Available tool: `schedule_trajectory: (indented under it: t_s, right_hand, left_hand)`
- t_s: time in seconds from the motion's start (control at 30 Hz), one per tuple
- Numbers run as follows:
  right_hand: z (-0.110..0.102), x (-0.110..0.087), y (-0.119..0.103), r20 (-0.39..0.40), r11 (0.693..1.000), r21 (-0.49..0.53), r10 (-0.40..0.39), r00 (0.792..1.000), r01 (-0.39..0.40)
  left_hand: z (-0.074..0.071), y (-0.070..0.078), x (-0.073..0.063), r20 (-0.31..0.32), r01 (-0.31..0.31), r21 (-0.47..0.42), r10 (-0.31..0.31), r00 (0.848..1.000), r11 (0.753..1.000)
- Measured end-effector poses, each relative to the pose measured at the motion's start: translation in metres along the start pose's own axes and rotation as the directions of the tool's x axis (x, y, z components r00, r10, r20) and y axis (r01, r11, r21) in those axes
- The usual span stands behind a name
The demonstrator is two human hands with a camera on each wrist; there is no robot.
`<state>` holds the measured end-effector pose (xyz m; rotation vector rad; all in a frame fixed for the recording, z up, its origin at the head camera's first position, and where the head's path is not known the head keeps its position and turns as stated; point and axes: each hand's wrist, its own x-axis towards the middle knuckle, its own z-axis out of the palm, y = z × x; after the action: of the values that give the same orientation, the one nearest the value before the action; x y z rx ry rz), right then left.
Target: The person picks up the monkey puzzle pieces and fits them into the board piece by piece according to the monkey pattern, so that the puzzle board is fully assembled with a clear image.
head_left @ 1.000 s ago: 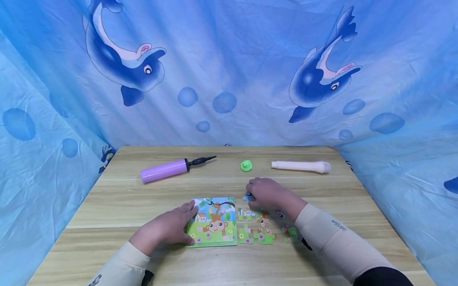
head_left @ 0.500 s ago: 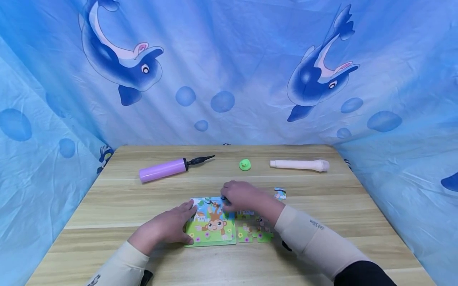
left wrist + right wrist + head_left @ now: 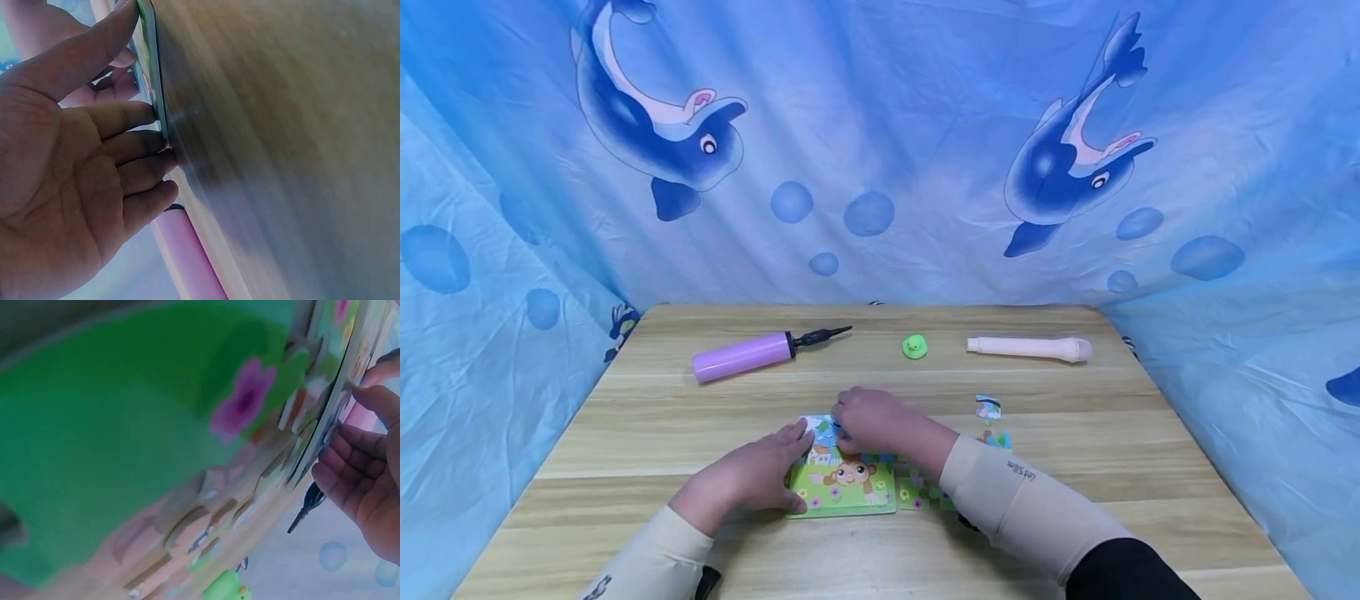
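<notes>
A picture puzzle board point(image 3: 850, 493) with a cartoon monkey lies flat on the wooden table. My left hand point(image 3: 748, 475) rests along its left side, thumb at the near corner; in the left wrist view the fingertips point(image 3: 147, 142) touch the board's edge. Over the upper part of the board, my right hand point(image 3: 876, 421) pinches a small puzzle piece, mostly hidden under the fingers. Right of the board lie several loose puzzle pieces: a blue one point(image 3: 988, 408), one below it point(image 3: 1000, 438), and flowered green ones point(image 3: 913, 493) partly covered by the right forearm.
Toward the back of the table point(image 3: 647, 433) lie a purple hand pump point(image 3: 745, 357) with a black nozzle, a small green toy duck point(image 3: 914, 347) and a pale pink microphone-shaped stick point(image 3: 1030, 348). A blue dolphin-print curtain point(image 3: 880, 150) surrounds the table.
My right hand has moved left from the loose pieces to over the board, carrying a blue piece. Pieces on the right have come into view. My left hand has stayed in place.
</notes>
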<state>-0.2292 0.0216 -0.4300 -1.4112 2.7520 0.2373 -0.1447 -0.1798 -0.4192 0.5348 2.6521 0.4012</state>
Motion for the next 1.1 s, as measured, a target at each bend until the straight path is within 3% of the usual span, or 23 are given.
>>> schedule_trajectory:
  t_s: [0.47,0.67,0.83,1.1]
  right_hand:
    - [0.004,0.007,-0.008,-0.023,0.997,-0.062,-0.048,0.999,0.046]
    - [0.0,0.002,-0.005,0.024,0.997,0.082,0.005,1.0,-0.006]
    - [-0.001,-0.013,0.015,-0.003,0.974,0.224,0.015,1.0,-0.014]
    - [-0.004,-0.059,0.064,-0.056,0.948,0.295,0.14,0.988,-0.118]
  left_hand:
    - [-0.001,0.0,-0.001,-0.008,0.006,0.022,-0.006,1.0,1.0]
    - [-0.001,0.0,-0.001,-0.005,0.011,0.015,-0.011,1.0,1.0]
    - [0.0,0.0,0.0,-0.001,0.014,-0.005,-0.014,1.0,1.0]
    - [0.0,0.002,0.001,-0.009,0.007,0.007,-0.007,1.0,1.0]
